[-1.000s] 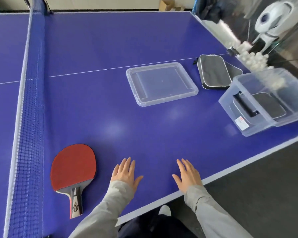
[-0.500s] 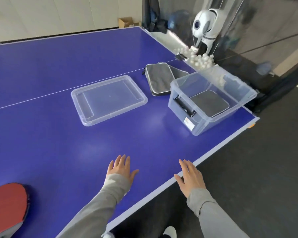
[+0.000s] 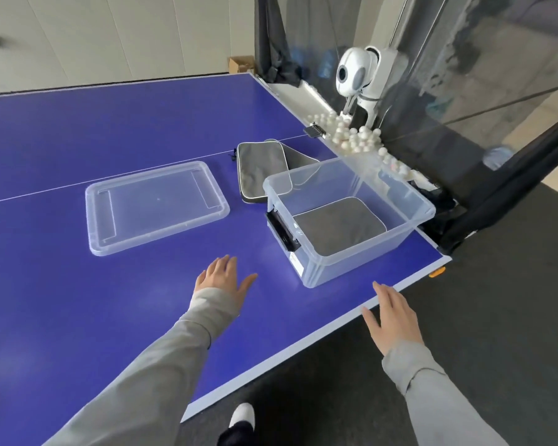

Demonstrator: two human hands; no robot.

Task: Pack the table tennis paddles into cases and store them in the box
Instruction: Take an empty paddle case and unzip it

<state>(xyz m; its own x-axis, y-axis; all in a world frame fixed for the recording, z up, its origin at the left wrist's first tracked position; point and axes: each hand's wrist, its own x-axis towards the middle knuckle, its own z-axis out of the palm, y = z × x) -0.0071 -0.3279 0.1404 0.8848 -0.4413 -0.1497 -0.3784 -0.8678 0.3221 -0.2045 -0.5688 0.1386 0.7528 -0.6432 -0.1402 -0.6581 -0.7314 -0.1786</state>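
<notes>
1. Blue covers the whole bench (image 3: 78, 140) in front of you, a table tennis top with a thin white line across it and a pale edge along your side.
2. Furthest left of the loose things is the clear plastic lid (image 3: 157, 206), lying flat on the bench, well apart from both of your hands.
3. Your left hand (image 3: 221, 278) rests palm down on the blue surface, below the lid and to the left of the box; its grip is wide, fingers spread and straight, holding nothing.
4. Next comes a dark paddle case (image 3: 261, 175) with a pale edge trim, lying flat behind the box, with a second dark one partly under it. Its near corner is seen through the box wall.
5. The clear storage box (image 3: 397, 194) stands upright near the bench's right corner, lid off, a black latch on its left end. Another dark paddle case (image 3: 339, 225) lies flat on its floor.
6. Your right hand (image 3: 395, 317) sits at the bench's near edge, fingers straight and slightly apart, its grip wide and empty; you cannot tell whether it touches the edge.
7. Beyond the box, white balls (image 3: 351, 133) are heaped along the bench's far right side, under a white ball machine (image 3: 355, 72).
8. No paddle shows in this view.
</notes>
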